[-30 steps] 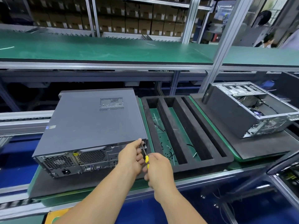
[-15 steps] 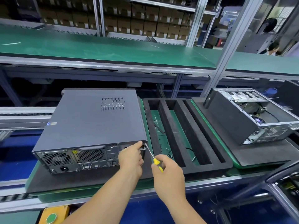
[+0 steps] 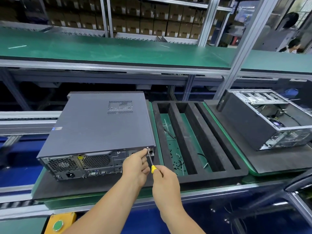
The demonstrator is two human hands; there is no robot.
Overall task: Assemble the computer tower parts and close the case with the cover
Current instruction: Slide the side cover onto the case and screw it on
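Now the closed tower [image 3: 99, 125] lies on its side on a black mat [image 3: 101, 184], rear panel twd the person. Right hand [image 3: 164, 180] grips a yellow-handled screwdriver [image 3: 150, 160], tip at the screw [image 3: 147, 147] on the rear's top-right corner. Left hand [image 3: 136, 165] pinches the shaft nr the tip. Foam tray [image 3: 199, 137] just beside; open chassis [image 3: 268, 119] further right.

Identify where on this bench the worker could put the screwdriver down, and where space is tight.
Free: the black mat in front of the closed tower, left of the left hand; the two right slots of the foam tray. Crowded: the tray's left slot, strewn with loose screws, and the tower's rear right corner, where both hands and the screwdriver meet.
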